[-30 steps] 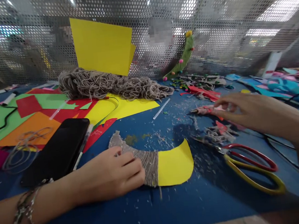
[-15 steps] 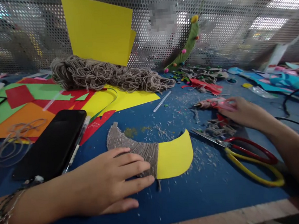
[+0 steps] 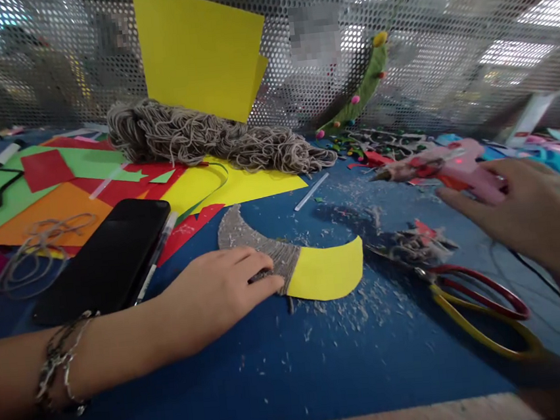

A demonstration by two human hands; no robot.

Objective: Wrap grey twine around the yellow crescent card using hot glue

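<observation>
My left hand (image 3: pixel 228 286) has its fingers curled at the lower edge of a crescent-shaped yellow card (image 3: pixel 328 270) and grips it near the table. Grey yarn (image 3: pixel 247 229) is wrapped closely over the crescent's left part, while its right end is bare yellow. My right hand (image 3: pixel 527 206) is closed round a pink hot glue gun (image 3: pixel 464 164), raised above the table with its nozzle pointing left. Below the glue gun lie scissors (image 3: pixel 429 275) with one red and one yellow handle, beside a small heap of grey yarn scraps (image 3: pixel 419 243).
A thick skein of grey yarn (image 3: pixel 203 135) lies at the back before a perforated metal screen (image 3: pixel 288 84). A yellow sheet (image 3: pixel 199 46) stands behind it. A black phone (image 3: pixel 106 260), a pen (image 3: pixel 156 258) and coloured paper (image 3: pixel 57 211) lie left; a clear glue stick (image 3: pixel 311 192) lies mid-table.
My right hand has lifted the glue gun off the table, up and to the right. My left fingers, spread flat over the crescent before, have curled in at its edge, and the crescent has tilted slightly.
</observation>
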